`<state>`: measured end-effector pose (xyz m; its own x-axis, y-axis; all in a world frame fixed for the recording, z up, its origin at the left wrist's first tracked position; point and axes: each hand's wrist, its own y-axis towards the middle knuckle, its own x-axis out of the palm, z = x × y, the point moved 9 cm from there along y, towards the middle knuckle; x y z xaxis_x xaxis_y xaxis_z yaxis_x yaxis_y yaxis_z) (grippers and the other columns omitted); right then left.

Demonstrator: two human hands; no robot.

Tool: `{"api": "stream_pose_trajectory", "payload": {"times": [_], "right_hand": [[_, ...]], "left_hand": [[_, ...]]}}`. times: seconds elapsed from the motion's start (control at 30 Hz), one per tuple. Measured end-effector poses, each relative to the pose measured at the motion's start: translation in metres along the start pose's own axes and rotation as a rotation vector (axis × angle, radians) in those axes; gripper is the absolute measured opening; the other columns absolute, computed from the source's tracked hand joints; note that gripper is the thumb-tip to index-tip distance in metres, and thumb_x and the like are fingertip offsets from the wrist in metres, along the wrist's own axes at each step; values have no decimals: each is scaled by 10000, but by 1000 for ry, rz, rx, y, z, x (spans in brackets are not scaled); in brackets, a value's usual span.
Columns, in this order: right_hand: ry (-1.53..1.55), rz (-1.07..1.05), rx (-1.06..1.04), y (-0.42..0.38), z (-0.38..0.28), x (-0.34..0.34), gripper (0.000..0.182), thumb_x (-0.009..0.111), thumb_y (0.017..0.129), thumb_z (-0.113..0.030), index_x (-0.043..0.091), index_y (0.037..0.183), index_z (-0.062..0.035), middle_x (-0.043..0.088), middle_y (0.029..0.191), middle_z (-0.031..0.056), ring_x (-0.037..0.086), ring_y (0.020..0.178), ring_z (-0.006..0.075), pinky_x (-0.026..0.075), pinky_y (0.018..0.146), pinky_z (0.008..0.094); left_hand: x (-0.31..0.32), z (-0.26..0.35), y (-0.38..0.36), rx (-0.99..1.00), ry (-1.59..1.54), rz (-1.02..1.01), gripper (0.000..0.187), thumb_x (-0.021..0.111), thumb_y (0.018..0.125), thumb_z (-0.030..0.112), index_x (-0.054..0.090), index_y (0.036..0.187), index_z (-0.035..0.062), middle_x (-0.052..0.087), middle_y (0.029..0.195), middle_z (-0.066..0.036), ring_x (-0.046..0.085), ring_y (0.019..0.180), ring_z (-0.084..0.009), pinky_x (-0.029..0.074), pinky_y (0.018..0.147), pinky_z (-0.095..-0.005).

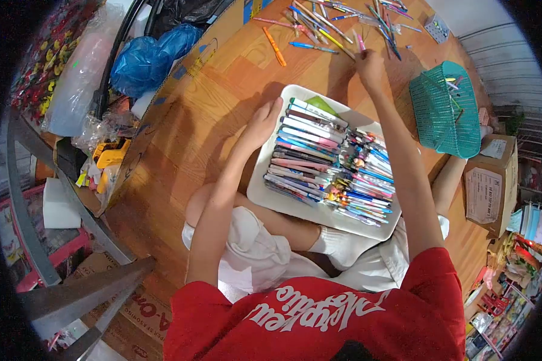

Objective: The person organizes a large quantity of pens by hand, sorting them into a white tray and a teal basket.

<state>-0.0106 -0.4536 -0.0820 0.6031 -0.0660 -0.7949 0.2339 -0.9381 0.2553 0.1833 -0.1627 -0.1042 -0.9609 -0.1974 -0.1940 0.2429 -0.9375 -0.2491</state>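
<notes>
A white tray (262, 191) rests on my lap, filled with pens and markers (307, 150) laid side by side in two columns. My left hand (264, 123) is closed on the tray's upper left edge. Stretched out beyond the tray, my right hand (370, 67) is closed at the near side of a loose pile of pens (319, 24). A short pink pen (361, 42) sticks up from its fingertips. An orange pen (274, 47) and a blue pen (313, 47) lie on the floor left of that hand. Under the markers' top end shows something green (323, 106).
A teal mesh basket (430, 114) with a few pens inside stands at right, beside a cardboard box (491, 186). A small grey basket (436, 29) sits at the back. Blue plastic bags (153, 60) and a metal frame (90, 222) are on the left.
</notes>
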Motion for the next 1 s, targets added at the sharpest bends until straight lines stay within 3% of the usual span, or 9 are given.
{"api": "stream_pose_trajectory", "payload": {"times": [0.1,0.2,0.33,0.47,0.53,0.63,0.73,0.87,1.0], "right_hand": [[-145,37,-59,10,-3,-26,233,639,791,-205,683,803,23,625,767,265,632,746,400,498,672,456],[-247,-62,-86,16,26,-8,283,660,777,-262,683,821,17,622,733,242,636,709,390,492,630,427],[-124,-25,-121,6,17,-25,277,668,792,-255,679,838,19,616,707,237,647,674,352,485,608,393],[172,57,-205,-77,-53,-99,199,659,827,-188,689,888,-1,627,657,176,615,567,259,476,579,351],[465,-137,-154,-138,-80,-111,121,616,788,-16,666,894,14,637,842,192,622,743,299,480,667,330],[321,-392,-357,-229,-128,-116,135,609,770,11,648,898,31,621,903,188,609,842,321,489,738,360],[420,-534,-222,-285,-144,-106,179,623,774,-17,644,947,21,600,933,192,588,873,337,473,763,384],[382,-458,-373,-311,-147,-87,215,631,784,-41,636,990,20,582,909,175,566,853,339,463,765,394],[354,-367,-408,-312,-149,-84,227,646,775,-52,638,991,19,565,890,156,550,840,328,451,741,399]], "left_hand": [[-4,29,-11,6,77,80,556,319,981,418,546,1109,-73,582,1089,-279,540,1065,-389,397,912,-400],[3,15,-3,28,3,-4,550,317,983,408,550,1104,-75,590,1076,-276,545,1057,-391,401,906,-403],[1,-1,-2,-7,18,3,557,308,985,405,552,1106,-81,593,1085,-272,546,1072,-381,399,917,-395],[-3,18,-5,8,1,3,569,303,984,415,552,1112,-81,591,1110,-265,544,1090,-367,392,931,-391],[-3,18,-5,21,8,16,577,303,983,423,547,1127,-80,584,1130,-263,536,1107,-363,387,941,-387],[-8,20,-10,16,68,87,609,305,979,448,511,1202,-80,541,1212,-266,483,1187,-358,357,987,-368],[-10,37,-21,-75,24,37,629,302,976,465,491,1230,-79,516,1248,-266,458,1220,-344,340,1007,-365],[-21,40,-25,-13,85,150,656,292,975,478,513,1187,-103,523,1234,-274,467,1207,-343,335,1010,-363],[-17,28,-15,4,75,58,648,284,979,468,518,1175,-104,532,1216,-278,476,1194,-355,346,997,-372]]}}
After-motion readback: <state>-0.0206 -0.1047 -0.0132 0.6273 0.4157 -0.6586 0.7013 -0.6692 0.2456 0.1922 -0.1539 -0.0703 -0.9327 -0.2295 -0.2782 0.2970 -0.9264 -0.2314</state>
